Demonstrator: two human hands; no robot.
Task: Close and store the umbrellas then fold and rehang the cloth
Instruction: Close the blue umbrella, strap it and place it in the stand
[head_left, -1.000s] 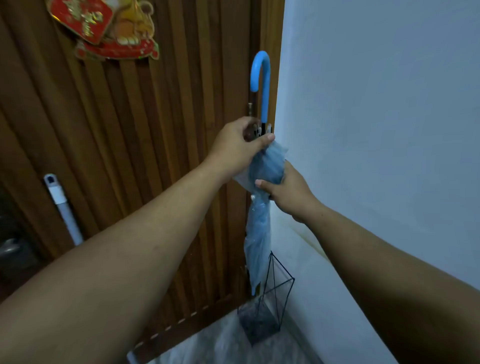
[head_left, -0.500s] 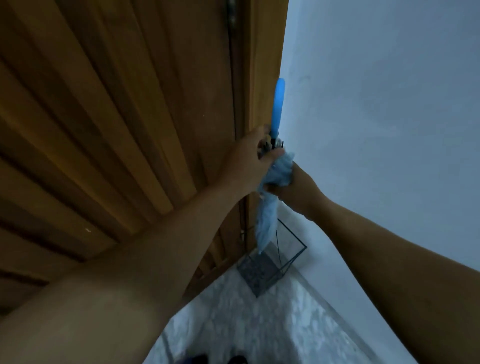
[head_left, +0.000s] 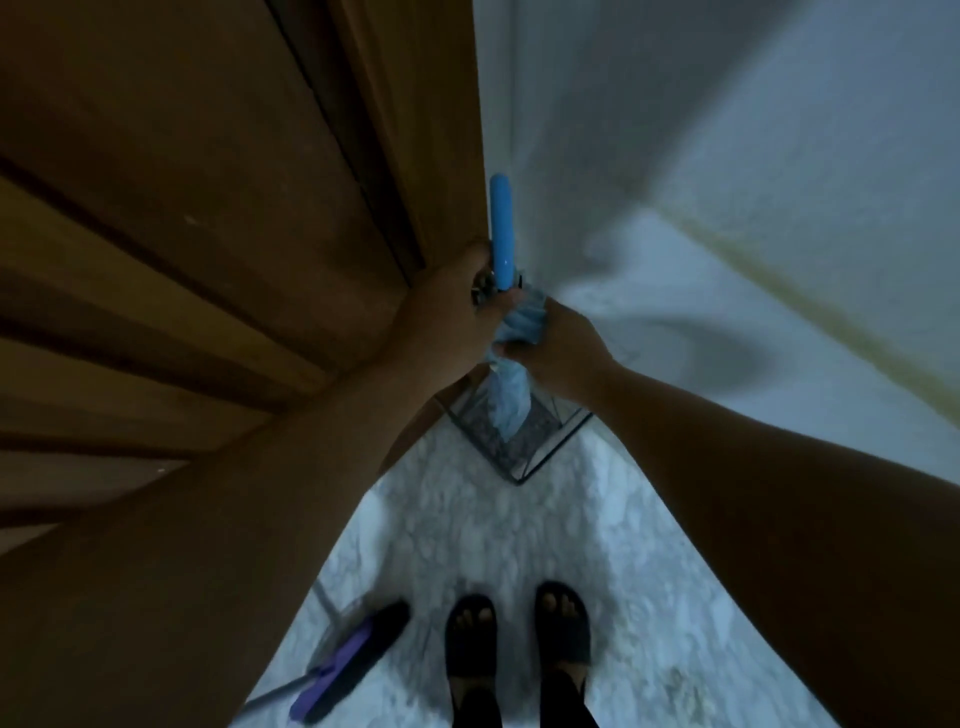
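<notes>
Head view: both hands were clamped on one closed blue umbrella (head_left: 511, 400) in the corner. Left hand (head_left: 447, 322) gripped the top of the bundle, right at the base of the blue handle (head_left: 502, 228), where some metal rib ends showed, blurred. Right hand (head_left: 558, 348) was just below and to the right, fingers wrapped round the bunched canopy – thumb side facing the left hand, the two nearly touching. Neither hand was free.

Umbrella's long axis ran near vertical: handle up along the edge of the wooden door (head_left: 234, 208), tip down. Lower canopy already sat inside the mouth of the black wire stand (head_left: 519, 447), which stood on the pale floor (head_left: 478, 530) in the corner between door and white wall (head_left: 675, 130). Tip itself was hidden by fabric and wire – couldn't tell whether it touched the stand's base.

Judged step: storing this umbrella. The coming move looked like a straight drop along that axis, directly below both hands; right hand was nearer the stand and likely had to let go first so the canopy could slide through.

Nearer the camera: two feet in dark sandals (head_left: 519, 634), and a purple-and-black long item (head_left: 348, 660) lying on the floor to their left – too blurred to name. No cloth in view.
</notes>
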